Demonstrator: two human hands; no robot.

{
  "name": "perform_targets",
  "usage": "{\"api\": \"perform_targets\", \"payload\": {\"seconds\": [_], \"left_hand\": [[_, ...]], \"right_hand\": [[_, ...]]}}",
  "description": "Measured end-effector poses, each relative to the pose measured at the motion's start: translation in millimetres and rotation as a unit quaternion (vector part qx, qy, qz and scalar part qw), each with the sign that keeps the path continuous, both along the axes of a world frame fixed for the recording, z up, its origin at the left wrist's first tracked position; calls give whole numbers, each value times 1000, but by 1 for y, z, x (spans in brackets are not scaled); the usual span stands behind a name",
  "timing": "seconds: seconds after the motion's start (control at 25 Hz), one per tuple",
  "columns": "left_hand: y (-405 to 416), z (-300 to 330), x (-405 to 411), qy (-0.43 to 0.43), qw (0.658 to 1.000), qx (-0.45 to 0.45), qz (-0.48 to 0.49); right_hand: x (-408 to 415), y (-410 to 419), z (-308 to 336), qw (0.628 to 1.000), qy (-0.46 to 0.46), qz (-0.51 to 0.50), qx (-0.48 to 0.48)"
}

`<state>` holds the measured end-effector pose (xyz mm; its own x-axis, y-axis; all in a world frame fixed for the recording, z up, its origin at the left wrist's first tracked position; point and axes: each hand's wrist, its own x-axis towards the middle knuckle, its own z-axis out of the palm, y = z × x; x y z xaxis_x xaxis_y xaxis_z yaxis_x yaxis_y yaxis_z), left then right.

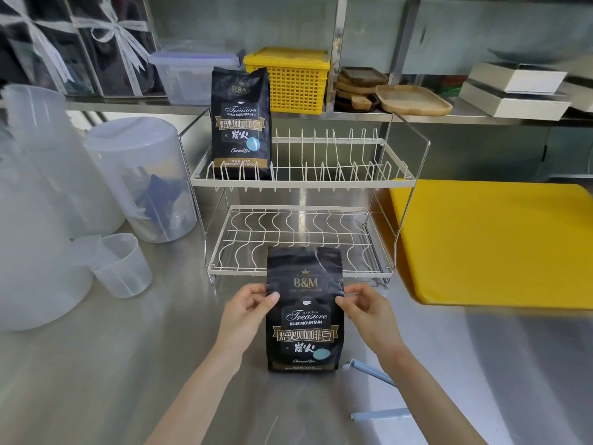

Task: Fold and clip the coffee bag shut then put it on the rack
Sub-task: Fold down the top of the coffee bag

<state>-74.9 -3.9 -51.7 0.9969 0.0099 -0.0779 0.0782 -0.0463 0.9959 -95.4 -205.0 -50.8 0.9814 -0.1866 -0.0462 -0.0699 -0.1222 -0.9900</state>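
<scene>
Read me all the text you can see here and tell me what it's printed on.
Held coffee bag, between left hand and right hand:
"B&M"
"ORIGINAL Treasure BLUE MOUNTAIN"
"焙炒咖啡豆"
"炭火"
"Charcoal fire"
Line under "B&M" and bottom strip: too small.

Coffee bag on the rack: same wording, plus "BLUE MOUNTAIN FOOD".

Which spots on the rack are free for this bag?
Top tier: bare from the standing coffee bag rightward. Lower tier: bare throughout, though the held bag stands just before it. Left counter is crowded with jugs.

"B&M Treasure" on coffee bag
</scene>
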Motion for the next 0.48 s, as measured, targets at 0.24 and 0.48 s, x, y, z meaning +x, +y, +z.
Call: {"api": "perform_targets", "payload": {"seconds": [0.24, 0.48], "left_hand": [[1, 4, -1, -51, 997, 56, -28], [2, 3, -6, -131, 960, 226, -106]], "right_hand": [[-4, 3, -2, 998, -28, 5, -62], [-3, 2, -3, 980, -41, 8, -195]]}}
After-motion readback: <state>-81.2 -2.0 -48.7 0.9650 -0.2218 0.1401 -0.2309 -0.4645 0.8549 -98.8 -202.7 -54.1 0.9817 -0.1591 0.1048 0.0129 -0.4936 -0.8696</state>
